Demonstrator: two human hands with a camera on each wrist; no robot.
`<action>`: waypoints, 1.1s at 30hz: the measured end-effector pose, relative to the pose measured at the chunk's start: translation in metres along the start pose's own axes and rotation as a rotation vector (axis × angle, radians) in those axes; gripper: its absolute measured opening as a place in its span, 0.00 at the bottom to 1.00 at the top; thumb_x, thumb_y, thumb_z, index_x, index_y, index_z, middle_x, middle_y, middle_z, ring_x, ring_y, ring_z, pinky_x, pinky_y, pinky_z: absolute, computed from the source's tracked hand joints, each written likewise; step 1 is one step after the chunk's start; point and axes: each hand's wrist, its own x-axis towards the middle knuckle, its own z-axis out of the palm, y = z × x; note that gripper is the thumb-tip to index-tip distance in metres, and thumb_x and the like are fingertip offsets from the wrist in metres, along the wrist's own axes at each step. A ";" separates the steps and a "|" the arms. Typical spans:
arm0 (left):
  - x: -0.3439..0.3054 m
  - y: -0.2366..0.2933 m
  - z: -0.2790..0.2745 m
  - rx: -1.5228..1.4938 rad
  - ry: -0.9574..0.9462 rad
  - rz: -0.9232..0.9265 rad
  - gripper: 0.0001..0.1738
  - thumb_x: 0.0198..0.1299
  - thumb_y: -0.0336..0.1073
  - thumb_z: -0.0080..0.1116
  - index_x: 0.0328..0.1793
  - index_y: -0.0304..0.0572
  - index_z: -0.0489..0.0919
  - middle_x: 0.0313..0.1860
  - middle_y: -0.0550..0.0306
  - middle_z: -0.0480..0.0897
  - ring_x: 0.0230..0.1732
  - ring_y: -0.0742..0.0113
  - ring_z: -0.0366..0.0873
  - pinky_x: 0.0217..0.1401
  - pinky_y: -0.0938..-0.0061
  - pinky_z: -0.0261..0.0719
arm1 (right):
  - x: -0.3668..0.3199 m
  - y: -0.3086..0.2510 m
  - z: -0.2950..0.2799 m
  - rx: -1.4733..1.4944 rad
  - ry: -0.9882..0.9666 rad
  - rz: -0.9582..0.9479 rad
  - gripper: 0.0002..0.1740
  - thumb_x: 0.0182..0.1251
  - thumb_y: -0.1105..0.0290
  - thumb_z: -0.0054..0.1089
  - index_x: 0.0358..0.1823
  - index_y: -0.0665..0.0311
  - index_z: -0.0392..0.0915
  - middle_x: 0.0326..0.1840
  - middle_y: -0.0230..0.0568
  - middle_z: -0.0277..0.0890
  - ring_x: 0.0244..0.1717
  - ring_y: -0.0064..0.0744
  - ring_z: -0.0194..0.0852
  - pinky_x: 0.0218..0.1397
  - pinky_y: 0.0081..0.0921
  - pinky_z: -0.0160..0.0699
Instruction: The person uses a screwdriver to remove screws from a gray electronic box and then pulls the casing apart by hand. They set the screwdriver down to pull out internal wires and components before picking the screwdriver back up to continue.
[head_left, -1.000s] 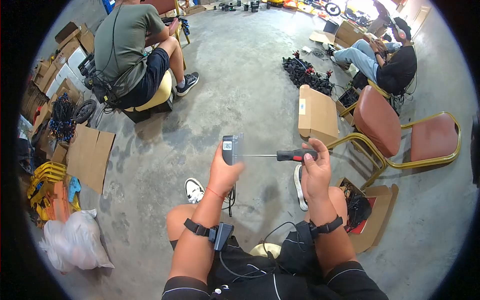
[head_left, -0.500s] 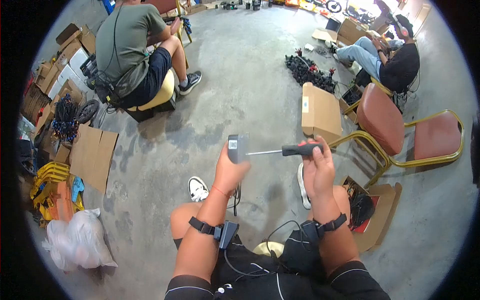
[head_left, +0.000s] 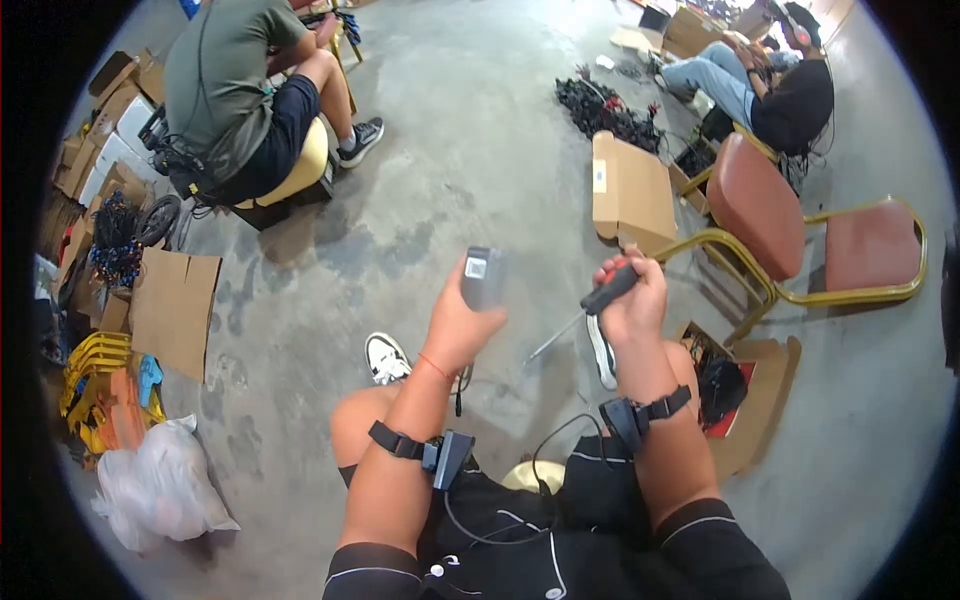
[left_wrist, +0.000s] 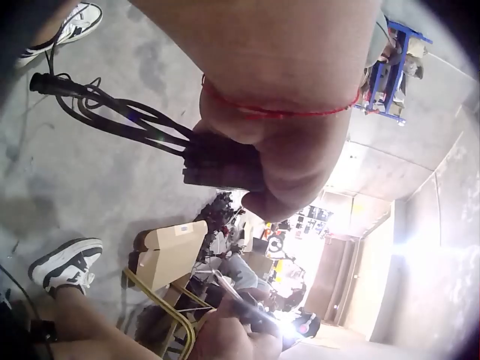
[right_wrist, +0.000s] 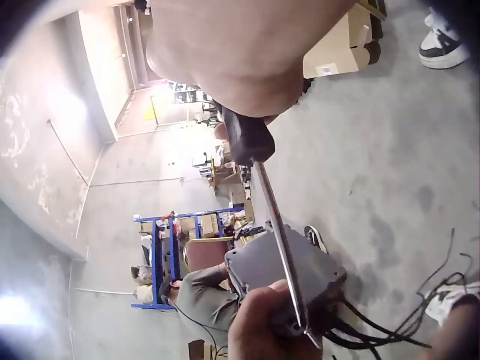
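My left hand (head_left: 465,325) grips a dark box-shaped device (head_left: 484,280) with a white label, held upright above the floor. In the right wrist view the device (right_wrist: 281,262) shows a flat grey face, with black cables (right_wrist: 375,330) hanging from it. My right hand (head_left: 635,300) holds a screwdriver by its black and red handle (head_left: 610,289). Its metal shaft (head_left: 556,337) slants down and to the left, apart from the device in the head view. Seen from the left wrist, the cables (left_wrist: 120,124) are looped below the device.
Brown chairs (head_left: 755,205) and an open carton (head_left: 745,420) stand at the right, a cardboard box (head_left: 633,192) ahead of them. Two seated people are farther off. Flat cardboard (head_left: 173,310) and white plastic bags (head_left: 165,485) lie at the left.
The screwdriver has swung from nearly level beside the device to slanting down-left, away from it. The right hand has turned and risen slightly. The left hand still holds the device, now tilted differently.
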 end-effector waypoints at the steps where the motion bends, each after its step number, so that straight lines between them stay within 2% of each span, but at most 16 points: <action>1: 0.000 0.000 0.000 -0.035 0.011 -0.005 0.46 0.45 0.28 0.66 0.77 0.35 0.65 0.59 0.51 0.81 0.57 0.64 0.80 0.61 0.71 0.78 | -0.002 0.002 0.004 -0.020 0.007 -0.003 0.16 0.65 0.69 0.53 0.53 0.63 0.71 0.38 0.40 0.71 0.42 0.36 0.72 0.49 0.41 0.78; 6: 0.002 0.000 -0.009 -0.056 0.034 -0.018 0.45 0.45 0.28 0.65 0.75 0.38 0.67 0.53 0.57 0.81 0.50 0.69 0.79 0.54 0.74 0.79 | -0.001 0.005 0.009 -0.062 0.065 -0.020 0.17 0.67 0.70 0.51 0.56 0.64 0.69 0.42 0.41 0.70 0.42 0.35 0.72 0.50 0.41 0.79; 8: -0.002 0.004 -0.014 -0.081 0.046 -0.005 0.40 0.47 0.28 0.65 0.72 0.38 0.70 0.50 0.59 0.82 0.46 0.70 0.80 0.51 0.74 0.79 | 0.000 0.004 0.009 -0.055 0.071 -0.040 0.17 0.67 0.70 0.51 0.56 0.64 0.69 0.42 0.41 0.70 0.43 0.36 0.72 0.50 0.41 0.79; 11: -0.005 0.003 -0.027 -0.351 -0.064 -0.082 0.27 0.51 0.30 0.62 0.60 0.31 0.77 0.47 0.56 0.83 0.42 0.69 0.80 0.48 0.72 0.80 | 0.006 -0.002 0.006 -0.012 0.080 -0.078 0.17 0.67 0.70 0.51 0.57 0.64 0.69 0.43 0.41 0.70 0.44 0.36 0.72 0.50 0.41 0.79; 14: -0.017 0.013 -0.041 -0.548 -0.220 -0.162 0.27 0.52 0.33 0.62 0.59 0.29 0.77 0.47 0.54 0.83 0.44 0.67 0.81 0.49 0.72 0.80 | 0.010 -0.009 0.006 0.026 0.105 -0.105 0.17 0.68 0.71 0.51 0.56 0.64 0.69 0.44 0.41 0.71 0.45 0.36 0.72 0.51 0.41 0.80; 15: -0.020 0.012 -0.045 -0.529 -0.252 -0.176 0.32 0.50 0.39 0.65 0.61 0.29 0.76 0.49 0.53 0.83 0.47 0.65 0.82 0.53 0.70 0.80 | 0.011 -0.012 0.006 0.026 0.124 -0.110 0.16 0.68 0.71 0.51 0.56 0.64 0.69 0.44 0.41 0.71 0.45 0.36 0.72 0.51 0.41 0.80; 16: -0.022 0.008 -0.046 -0.516 -0.269 -0.176 0.32 0.50 0.39 0.65 0.61 0.29 0.76 0.49 0.53 0.83 0.47 0.65 0.82 0.53 0.70 0.80 | 0.011 -0.013 0.006 0.039 0.134 -0.122 0.16 0.68 0.71 0.51 0.56 0.64 0.69 0.44 0.41 0.71 0.45 0.36 0.72 0.51 0.41 0.80; 18: -0.024 -0.001 -0.050 -0.612 -0.384 -0.048 0.45 0.42 0.45 0.70 0.67 0.27 0.72 0.55 0.41 0.83 0.54 0.52 0.84 0.58 0.63 0.83 | 0.012 -0.014 0.008 0.061 0.150 -0.116 0.14 0.67 0.71 0.51 0.53 0.62 0.70 0.42 0.41 0.72 0.43 0.36 0.73 0.50 0.38 0.79; 19: -0.026 -0.004 -0.053 -0.603 -0.428 -0.078 0.49 0.39 0.48 0.71 0.69 0.27 0.71 0.59 0.37 0.82 0.57 0.47 0.83 0.61 0.59 0.82 | 0.014 -0.014 0.007 0.072 0.146 -0.118 0.14 0.67 0.71 0.52 0.53 0.62 0.71 0.42 0.40 0.73 0.43 0.36 0.73 0.51 0.38 0.79; 22: -0.028 -0.008 -0.054 -0.569 -0.517 -0.068 0.51 0.37 0.47 0.73 0.69 0.26 0.71 0.60 0.37 0.81 0.57 0.47 0.83 0.62 0.58 0.82 | 0.014 -0.014 0.008 0.070 0.159 -0.128 0.18 0.66 0.71 0.52 0.57 0.63 0.69 0.44 0.40 0.71 0.44 0.34 0.72 0.52 0.42 0.80; 23: -0.029 -0.010 -0.058 -0.516 -0.546 -0.128 0.54 0.35 0.44 0.74 0.72 0.24 0.69 0.65 0.39 0.79 0.63 0.49 0.80 0.67 0.60 0.77 | 0.014 -0.013 0.008 0.072 0.161 -0.129 0.18 0.66 0.71 0.52 0.58 0.63 0.69 0.44 0.41 0.71 0.44 0.35 0.72 0.52 0.42 0.80; 24: -0.027 -0.008 -0.056 -0.510 -0.550 -0.125 0.54 0.35 0.44 0.74 0.72 0.24 0.69 0.65 0.39 0.79 0.63 0.49 0.80 0.67 0.60 0.77 | 0.015 -0.014 0.009 0.078 0.160 -0.134 0.18 0.66 0.71 0.52 0.58 0.63 0.69 0.44 0.41 0.71 0.44 0.35 0.72 0.52 0.42 0.80; 26: -0.026 -0.006 -0.053 -0.318 -0.731 -0.135 0.56 0.37 0.40 0.74 0.75 0.23 0.66 0.69 0.41 0.76 0.68 0.51 0.76 0.74 0.64 0.69 | 0.015 -0.013 0.008 0.098 0.117 -0.133 0.19 0.66 0.70 0.52 0.58 0.63 0.69 0.44 0.41 0.71 0.44 0.35 0.72 0.51 0.41 0.80; 27: -0.029 -0.004 -0.049 -0.303 -0.779 -0.171 0.55 0.39 0.36 0.73 0.78 0.25 0.64 0.72 0.45 0.74 0.71 0.56 0.72 0.77 0.67 0.63 | 0.013 -0.012 0.009 0.104 0.120 -0.133 0.19 0.66 0.70 0.52 0.58 0.63 0.69 0.44 0.41 0.71 0.44 0.35 0.72 0.51 0.41 0.80; 32: -0.034 0.012 -0.034 -0.107 -0.852 -0.135 0.55 0.38 0.33 0.72 0.79 0.31 0.65 0.71 0.50 0.74 0.67 0.64 0.72 0.74 0.71 0.64 | 0.010 -0.011 0.014 0.090 0.094 -0.129 0.15 0.68 0.71 0.50 0.54 0.63 0.72 0.45 0.41 0.71 0.44 0.36 0.73 0.52 0.39 0.79; 33: -0.035 0.015 -0.031 -0.096 -0.848 -0.074 0.53 0.40 0.32 0.71 0.79 0.32 0.65 0.66 0.52 0.77 0.64 0.65 0.73 0.72 0.72 0.67 | 0.009 -0.011 0.014 0.093 0.095 -0.129 0.15 0.68 0.71 0.50 0.54 0.63 0.72 0.45 0.41 0.71 0.44 0.36 0.73 0.52 0.39 0.79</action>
